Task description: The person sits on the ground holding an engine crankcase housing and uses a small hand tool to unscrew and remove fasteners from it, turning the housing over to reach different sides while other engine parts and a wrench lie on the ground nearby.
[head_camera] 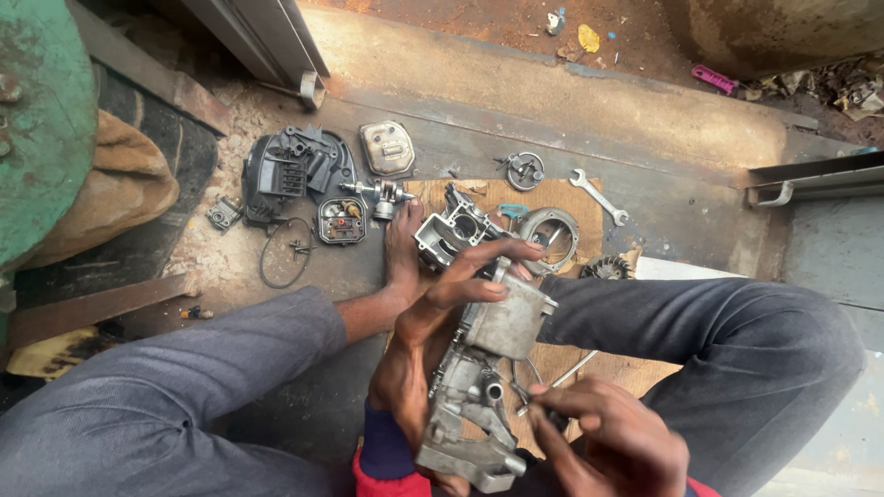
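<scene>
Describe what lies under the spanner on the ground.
The spanner rests partly on a brown cardboard sheet and partly on the concrete floor. Anything beneath the cardboard is covered.

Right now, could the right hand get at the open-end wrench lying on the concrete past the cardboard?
Probably not without letting go: the right hand is busy low on the engine casting that the left hand grips, and the wrench lies far ahead beyond the right knee, though nothing covers it.

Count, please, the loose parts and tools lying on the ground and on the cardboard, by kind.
Spanner: 1
Black plastic housing: 1
Grey metal cover: 1
Crankshaft: 1
Engine block: 1
Round ring cover: 1
Cable loop: 1
Total: 7
</scene>
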{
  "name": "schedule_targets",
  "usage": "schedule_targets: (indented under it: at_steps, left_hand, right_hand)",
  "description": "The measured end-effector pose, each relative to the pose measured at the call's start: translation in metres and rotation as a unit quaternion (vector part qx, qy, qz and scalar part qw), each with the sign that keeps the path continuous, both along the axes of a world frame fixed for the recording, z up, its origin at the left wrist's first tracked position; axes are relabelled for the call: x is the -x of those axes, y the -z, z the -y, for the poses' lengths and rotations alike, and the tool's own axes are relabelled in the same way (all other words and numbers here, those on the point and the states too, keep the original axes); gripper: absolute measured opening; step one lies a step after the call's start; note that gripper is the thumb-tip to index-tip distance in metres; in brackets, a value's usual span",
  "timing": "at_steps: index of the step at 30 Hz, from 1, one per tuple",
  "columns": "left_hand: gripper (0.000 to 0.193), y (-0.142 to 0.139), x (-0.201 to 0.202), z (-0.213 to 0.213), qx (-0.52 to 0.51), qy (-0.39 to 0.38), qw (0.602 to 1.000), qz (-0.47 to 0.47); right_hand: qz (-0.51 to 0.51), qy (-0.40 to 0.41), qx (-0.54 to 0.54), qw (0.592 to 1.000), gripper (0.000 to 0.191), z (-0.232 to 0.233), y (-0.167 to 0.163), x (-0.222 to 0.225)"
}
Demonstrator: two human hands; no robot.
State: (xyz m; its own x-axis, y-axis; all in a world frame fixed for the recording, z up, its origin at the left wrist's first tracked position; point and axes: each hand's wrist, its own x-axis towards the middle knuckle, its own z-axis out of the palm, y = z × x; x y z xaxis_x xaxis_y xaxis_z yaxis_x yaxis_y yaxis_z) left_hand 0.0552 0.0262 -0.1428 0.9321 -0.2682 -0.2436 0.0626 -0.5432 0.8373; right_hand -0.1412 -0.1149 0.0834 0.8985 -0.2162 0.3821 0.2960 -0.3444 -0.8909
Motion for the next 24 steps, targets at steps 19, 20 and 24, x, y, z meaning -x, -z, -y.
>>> schedule_targets:
  at_steps: [19,20,24]
  left_hand:
    - [0.041,-0.014,-0.002,0.005,0.005,0.017,0.998,0.054]
    - [0.035,-0.025,0.005,0.006,0.031,0.047,0.998,0.039]
    - [0.023,-0.074,0.045,0.005,0.575,0.198,0.790,-0.074]
  right_hand:
    - [-0.116,0.089,0.129,0.981,0.034,0.004,-0.008,-0.004]
    - [-0.128,0.078,0.120,0.981,0.032,0.004,-0.008,-0.004]
    - [-0.046,0.070,-0.015,0.996,0.034,0.000,-0.002,-0.011]
